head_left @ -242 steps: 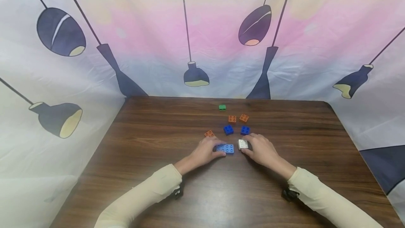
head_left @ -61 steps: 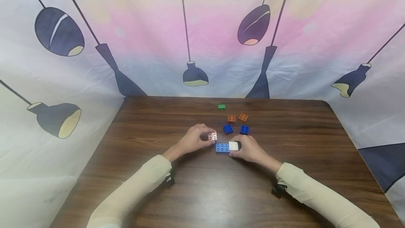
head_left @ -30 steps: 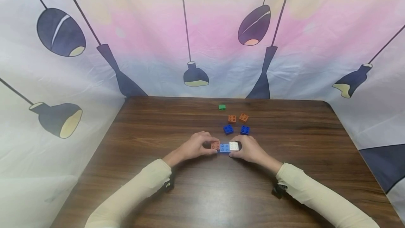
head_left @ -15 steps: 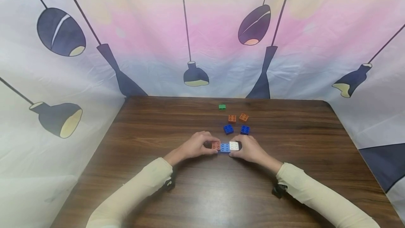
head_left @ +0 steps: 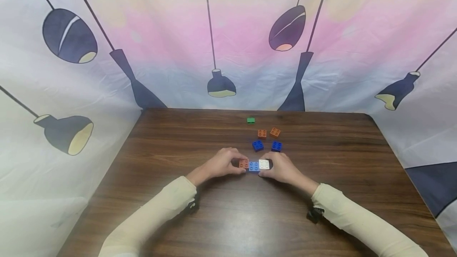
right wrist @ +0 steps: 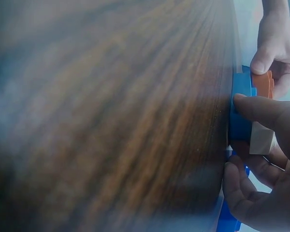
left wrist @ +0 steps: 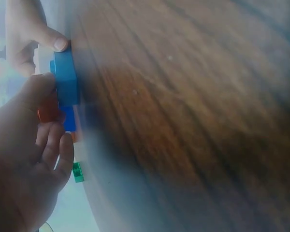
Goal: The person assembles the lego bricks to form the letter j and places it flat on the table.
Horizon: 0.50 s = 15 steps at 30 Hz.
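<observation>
A long light-blue toy building brick (head_left: 254, 166) lies on the table with an orange brick (head_left: 243, 163) on its left end and a white brick (head_left: 264, 164) on its right end. My left hand (head_left: 222, 163) pinches the orange brick between thumb and fingers. At the other end my right hand (head_left: 284, 167) grips the light-blue brick, its thumb pressed to the near side below the white brick (right wrist: 262, 139). In the left wrist view the orange brick (left wrist: 49, 109) sits behind the light-blue brick (left wrist: 66, 79), partly hidden by the left thumb.
Two dark blue bricks (head_left: 258, 145) lie just beyond the hands, one close to the right fingers. Behind them are two more orange bricks (head_left: 262, 133) and a small green brick (head_left: 251, 120). A printed cloth hangs behind the wooden table (head_left: 171, 138).
The right hand has brought the white brick onto the light-blue one's right end. The left hand let go of the light-blue brick, picked up the orange brick and set it on the left end.
</observation>
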Available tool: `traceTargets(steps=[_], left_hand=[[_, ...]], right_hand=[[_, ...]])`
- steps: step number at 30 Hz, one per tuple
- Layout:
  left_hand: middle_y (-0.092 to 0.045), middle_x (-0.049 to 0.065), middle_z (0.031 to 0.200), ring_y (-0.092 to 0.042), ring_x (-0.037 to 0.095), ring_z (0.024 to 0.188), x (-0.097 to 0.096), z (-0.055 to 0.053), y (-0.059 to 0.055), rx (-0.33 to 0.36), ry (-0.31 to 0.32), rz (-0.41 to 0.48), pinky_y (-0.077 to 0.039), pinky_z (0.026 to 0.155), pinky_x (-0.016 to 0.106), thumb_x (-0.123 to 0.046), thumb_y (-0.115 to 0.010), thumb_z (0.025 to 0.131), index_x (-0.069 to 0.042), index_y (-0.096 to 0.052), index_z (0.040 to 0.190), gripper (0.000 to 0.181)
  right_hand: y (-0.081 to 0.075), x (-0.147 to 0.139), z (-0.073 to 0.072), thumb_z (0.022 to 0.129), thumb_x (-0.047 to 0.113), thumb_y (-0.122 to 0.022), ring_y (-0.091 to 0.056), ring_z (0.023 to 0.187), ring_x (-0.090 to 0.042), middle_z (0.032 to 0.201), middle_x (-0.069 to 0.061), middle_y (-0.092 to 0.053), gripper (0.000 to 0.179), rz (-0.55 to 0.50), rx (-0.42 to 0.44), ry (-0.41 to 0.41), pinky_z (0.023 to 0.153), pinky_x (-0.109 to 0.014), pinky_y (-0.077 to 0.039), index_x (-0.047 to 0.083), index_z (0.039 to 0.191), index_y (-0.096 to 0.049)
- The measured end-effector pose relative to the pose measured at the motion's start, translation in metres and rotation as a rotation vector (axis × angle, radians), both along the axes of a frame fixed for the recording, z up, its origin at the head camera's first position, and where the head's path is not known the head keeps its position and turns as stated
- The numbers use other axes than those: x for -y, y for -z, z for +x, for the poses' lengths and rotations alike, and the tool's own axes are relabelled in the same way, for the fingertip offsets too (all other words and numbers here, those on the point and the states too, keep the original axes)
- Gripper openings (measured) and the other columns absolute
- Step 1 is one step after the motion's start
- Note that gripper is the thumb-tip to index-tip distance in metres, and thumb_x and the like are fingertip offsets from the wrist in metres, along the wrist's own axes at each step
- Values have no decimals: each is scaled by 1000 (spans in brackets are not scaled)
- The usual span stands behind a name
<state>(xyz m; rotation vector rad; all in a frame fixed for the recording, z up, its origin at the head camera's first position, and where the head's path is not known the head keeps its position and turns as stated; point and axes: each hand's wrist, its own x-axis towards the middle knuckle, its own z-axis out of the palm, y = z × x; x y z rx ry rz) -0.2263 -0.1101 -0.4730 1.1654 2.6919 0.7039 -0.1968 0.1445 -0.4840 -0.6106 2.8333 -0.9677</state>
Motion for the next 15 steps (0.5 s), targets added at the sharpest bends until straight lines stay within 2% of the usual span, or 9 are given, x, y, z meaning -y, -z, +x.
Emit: traceTargets(steps=[10,15], left_hand=[[-70,-5,98,-59,6,86,-4,0,-2,34,-8,-22,-50,76,23,-33,-82,87,-14,-75,121,39],[-69,-4,106,-61,9,95,-4,0,-4,42,-13,-68,-51,84,28,-36,-78,90,-15,-72,125,40]], right_hand=[[-1,0,2,76,23,-91,-58,78,-10,91,3,-70,37,0,3,-1,70,-32,-49,8,105,-74],[-2,1,1,77,23,-91,-59,79,-10,92,3,-70,37,1,22,10,71,-32,-49,8,107,-74]])
